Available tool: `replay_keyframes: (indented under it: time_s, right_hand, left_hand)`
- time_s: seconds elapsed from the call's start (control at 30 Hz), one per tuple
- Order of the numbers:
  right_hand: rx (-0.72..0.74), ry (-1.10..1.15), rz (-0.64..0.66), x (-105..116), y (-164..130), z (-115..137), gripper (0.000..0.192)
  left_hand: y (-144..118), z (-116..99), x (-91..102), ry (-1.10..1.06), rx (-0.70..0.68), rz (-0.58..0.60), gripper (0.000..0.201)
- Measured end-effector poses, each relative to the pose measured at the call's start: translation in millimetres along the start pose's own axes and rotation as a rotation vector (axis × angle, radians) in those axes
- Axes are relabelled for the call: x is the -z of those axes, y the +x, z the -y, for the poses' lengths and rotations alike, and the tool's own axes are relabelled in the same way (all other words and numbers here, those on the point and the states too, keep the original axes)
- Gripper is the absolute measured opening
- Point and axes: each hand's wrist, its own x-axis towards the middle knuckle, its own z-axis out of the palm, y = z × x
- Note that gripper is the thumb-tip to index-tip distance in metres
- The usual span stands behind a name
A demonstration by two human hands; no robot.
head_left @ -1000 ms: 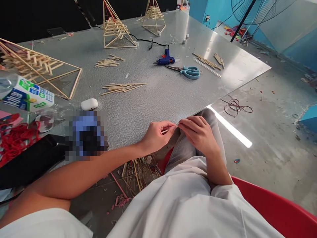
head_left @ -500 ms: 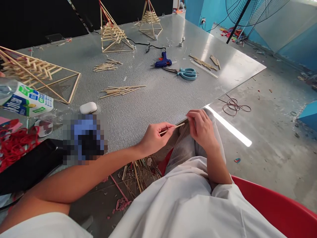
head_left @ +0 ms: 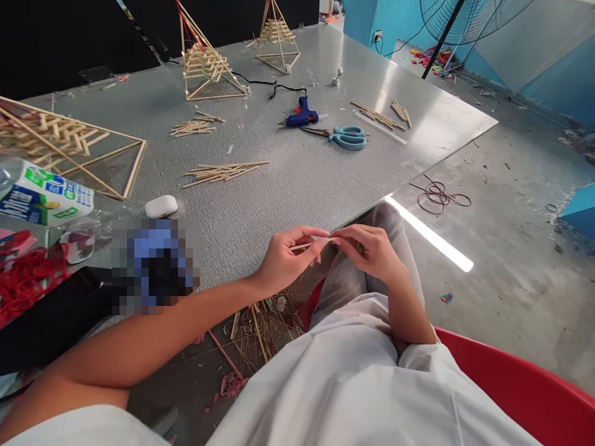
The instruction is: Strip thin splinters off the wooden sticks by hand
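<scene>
A thin wooden stick (head_left: 300, 246) runs between my two hands above my lap, by the table's near edge. My left hand (head_left: 290, 255) pinches it between thumb and fingers. At its other end, my right hand (head_left: 374, 251) has thumb and fingertips closed on the stick, close against the left fingertips. Most of the stick is hidden by the fingers. On the table beyond lie a bundle of longer sticks (head_left: 225, 173), a pile of shorter sticks (head_left: 191, 127), a blue glue gun (head_left: 302, 114) and blue-handled scissors (head_left: 348, 137).
Stick pyramids (head_left: 209, 65) stand at the back and left of the grey table (head_left: 297, 186). A white earbud case (head_left: 161, 206), a labelled bottle (head_left: 46, 192) and red string (head_left: 35, 279) are at left. Stick scraps (head_left: 258, 328) lie below. A red chair (head_left: 511, 384) is under me.
My right hand has moved left and closed on the free end of the stick, meeting the left fingertips. The left hand stays nearly in place. The view has shifted slightly.
</scene>
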Motion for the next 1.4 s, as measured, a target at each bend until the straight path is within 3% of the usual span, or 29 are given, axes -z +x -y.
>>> replay_keyframes:
  time_s: [0.13,0.3,0.57,0.77,0.97,1.27,1.4]
  right_hand:
    - [0.054,0.049,-0.155,-6,-1,-3,0.011]
    - [0.114,0.062,-0.270,-16,-2,-6,0.011]
    - [0.147,-0.060,-0.299,-29,-3,-4,0.008]
    - [0.238,-0.098,-0.327,-31,-3,-5,0.016]
    - [0.287,-0.260,-0.276,-41,-13,-18,0.019]
    - [0.341,-0.202,-0.503,-73,-8,-11,0.022]
    - [0.363,-0.189,-0.478,-79,-4,-5,0.030]
  left_hand:
    - [5,-5,0.2,-0.206,0.069,-0.033,0.049]
    - [9,-4,-1.2,-0.263,0.031,0.007,0.034]
    - [9,-3,1.6,-0.216,-0.010,0.035,0.035]
    - [9,-4,3.0,-0.253,-0.025,0.069,0.033]
    - [9,-3,3.5,-0.281,-0.019,0.051,0.029]
    - [8,-4,0.5,-0.331,-0.020,0.003,0.033]
    - [9,-1,0.7,-0.372,0.022,-0.016,0.031]
